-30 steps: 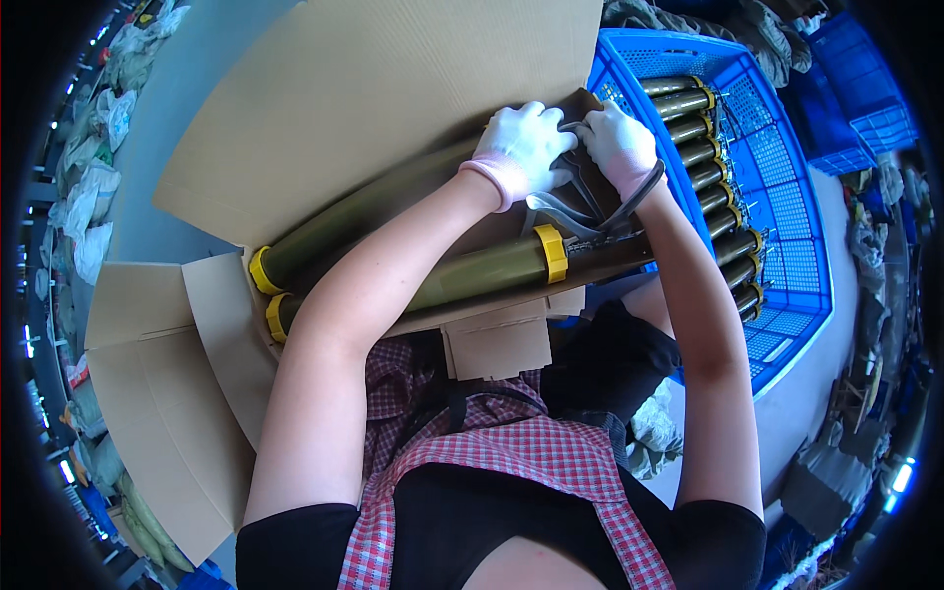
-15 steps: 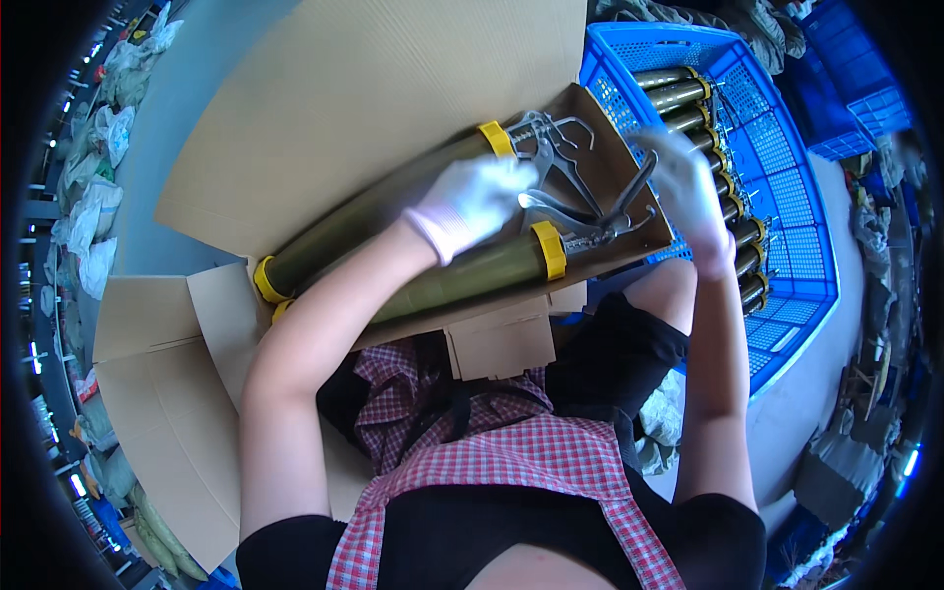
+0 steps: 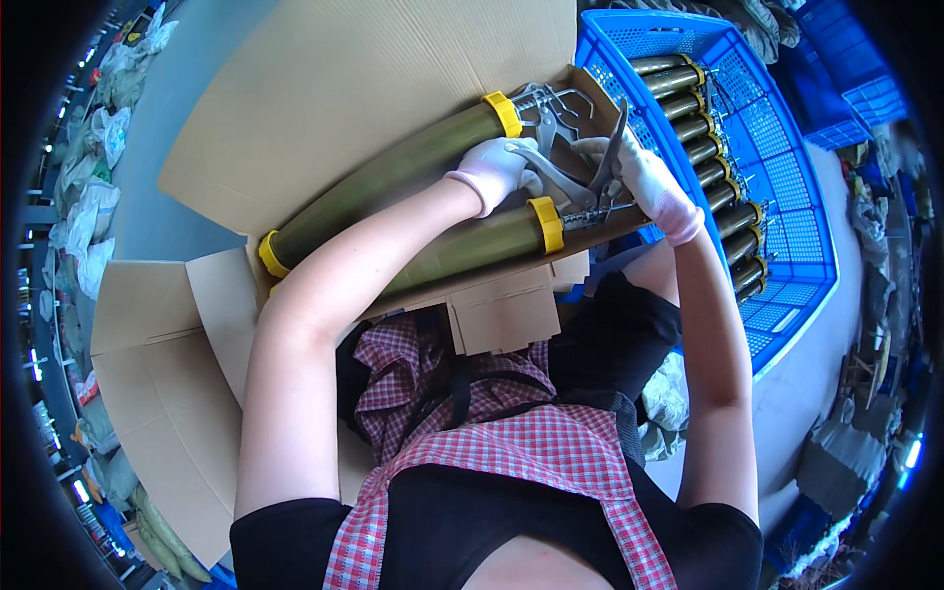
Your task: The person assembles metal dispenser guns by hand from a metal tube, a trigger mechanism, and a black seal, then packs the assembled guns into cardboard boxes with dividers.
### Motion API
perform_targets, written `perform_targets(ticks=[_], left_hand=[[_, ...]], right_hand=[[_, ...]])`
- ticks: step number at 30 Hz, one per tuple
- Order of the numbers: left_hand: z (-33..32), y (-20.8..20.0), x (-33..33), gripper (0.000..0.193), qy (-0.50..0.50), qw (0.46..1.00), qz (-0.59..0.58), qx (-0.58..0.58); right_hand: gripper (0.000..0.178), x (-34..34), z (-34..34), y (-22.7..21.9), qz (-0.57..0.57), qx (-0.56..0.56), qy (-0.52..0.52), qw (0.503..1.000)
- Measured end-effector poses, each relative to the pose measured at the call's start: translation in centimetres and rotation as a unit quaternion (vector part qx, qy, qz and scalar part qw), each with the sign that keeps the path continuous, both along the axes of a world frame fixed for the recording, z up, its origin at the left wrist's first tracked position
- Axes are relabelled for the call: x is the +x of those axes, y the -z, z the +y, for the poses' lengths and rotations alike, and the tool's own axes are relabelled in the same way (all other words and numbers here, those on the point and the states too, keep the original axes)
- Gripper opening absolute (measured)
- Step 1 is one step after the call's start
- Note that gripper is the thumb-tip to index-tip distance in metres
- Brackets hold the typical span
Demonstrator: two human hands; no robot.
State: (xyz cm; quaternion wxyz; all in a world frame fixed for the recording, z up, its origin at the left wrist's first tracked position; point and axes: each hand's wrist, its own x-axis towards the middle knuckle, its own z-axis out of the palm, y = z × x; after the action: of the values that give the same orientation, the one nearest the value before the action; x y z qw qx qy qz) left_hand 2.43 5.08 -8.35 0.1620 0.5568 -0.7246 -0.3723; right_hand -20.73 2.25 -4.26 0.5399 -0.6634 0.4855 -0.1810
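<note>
Two caulking guns with dark green barrels and yellow end rings lie side by side in an open cardboard box [image 3: 506, 313]. The nearer caulking gun [image 3: 472, 241] has grey metal handles spread upward at its right end. My gloved left hand [image 3: 497, 169] is closed on one of these handles, the left lever. My gloved right hand [image 3: 639, 177] is closed around the other, darker lever, with some fingers hidden behind it. Beyond my left hand rests the farther caulking gun [image 3: 393, 177], its trigger and hooked rod at the right end of the box.
A blue plastic crate [image 3: 787, 187] stands against the box on the right, holding a row of several similar green tubes [image 3: 700, 149] with yellow rings. A large cardboard flap [image 3: 364, 88] stands up behind. Other flaps [image 3: 167, 393] spread to the left.
My right hand has come in from the crate side onto the lever. My left hand has shifted slightly right onto the other handle. The handles have moved a little left.
</note>
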Motion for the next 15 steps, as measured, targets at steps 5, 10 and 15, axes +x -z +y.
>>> perform_targets(ticks=[5,10,15], left_hand=[[-0.2,0.5,-0.4,0.004,0.009,0.999,-0.014,-0.043],[-1.2,0.6,-1.8,0.008,0.017,0.984,-0.111,-0.135],[-1.0,1.4,-1.1,0.031,0.014,0.991,-0.069,-0.118]], right_hand=[[0.075,0.2,0.1,-0.4,-0.008,-0.015,0.009,1.000],[0.076,0.0,0.1,0.0,0.030,-0.053,0.018,0.998],[0.056,-1.0,1.4,-0.7,-0.059,-0.081,-0.040,0.994]])
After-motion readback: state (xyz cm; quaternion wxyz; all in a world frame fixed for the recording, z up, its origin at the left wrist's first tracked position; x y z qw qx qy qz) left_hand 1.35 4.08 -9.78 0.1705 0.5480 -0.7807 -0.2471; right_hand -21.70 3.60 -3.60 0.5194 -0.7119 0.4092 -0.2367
